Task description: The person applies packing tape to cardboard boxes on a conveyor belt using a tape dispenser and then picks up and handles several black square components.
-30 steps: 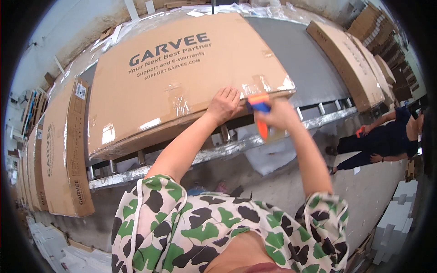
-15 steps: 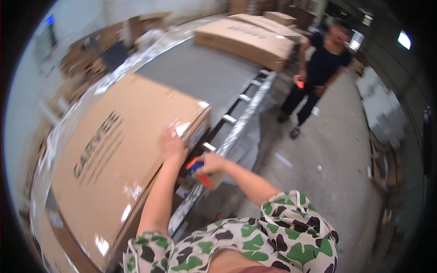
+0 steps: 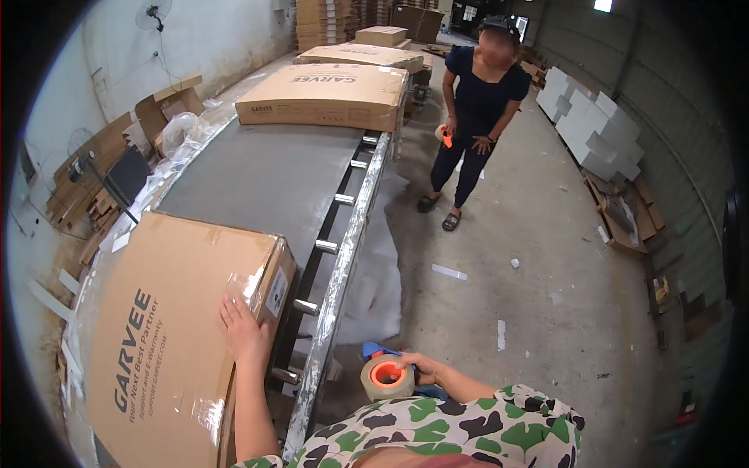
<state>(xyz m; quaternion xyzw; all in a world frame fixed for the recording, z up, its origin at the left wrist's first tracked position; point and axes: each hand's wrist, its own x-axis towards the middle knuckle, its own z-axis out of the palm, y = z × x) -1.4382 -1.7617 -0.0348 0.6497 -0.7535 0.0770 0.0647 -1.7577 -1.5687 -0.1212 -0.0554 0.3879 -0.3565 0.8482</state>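
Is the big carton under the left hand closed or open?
Closed: the carton has flat flaps with clear tape over its corner, under the left hand.

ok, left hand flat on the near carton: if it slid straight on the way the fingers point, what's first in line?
The left hand points along the near carton toward its far top edge. Nothing else lies on the box ahead; beyond the edge is the bare grey conveyor bed. Depth is uncertain.

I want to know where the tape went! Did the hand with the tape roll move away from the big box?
Yes. The right hand with the tape dispenser has come off the cardboard box, past the conveyor's edge, toward the person's body. The left hand rests on the box.
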